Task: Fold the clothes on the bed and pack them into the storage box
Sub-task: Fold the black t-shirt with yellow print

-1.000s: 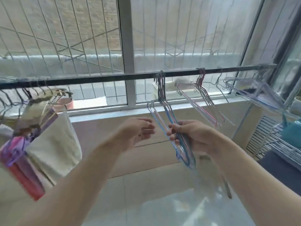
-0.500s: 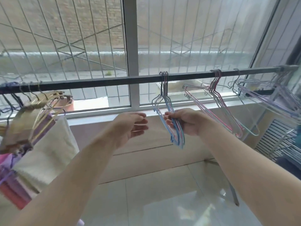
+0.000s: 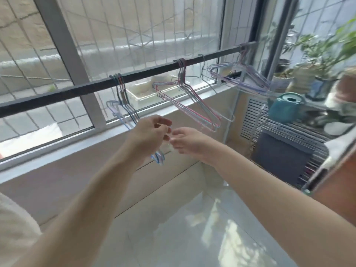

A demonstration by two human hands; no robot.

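Wire, dull metal and glazed tile by the window

Thin pastel coated-wire hangers (image 3: 194, 110), smooth with a slight sheen, on a dark matt metal rail (image 3: 81, 91). Pale floor tiles (image 3: 192, 228) glossy, mirror-like. Teal watering can (image 3: 287, 108) smooth, probably plastic. White wire rack (image 3: 300, 130) painted; window frame (image 3: 63, 54) grey, satin.

The rail (image 3: 150, 73) is dark grey. Its wire hangers (image 3: 123, 105) are pale blue and grey, with a pink and light-blue bunch (image 3: 194, 110) and a lilac one (image 3: 248, 78). The watering can (image 3: 285, 108) is teal, the floor (image 3: 173, 228) glossy pale tile.
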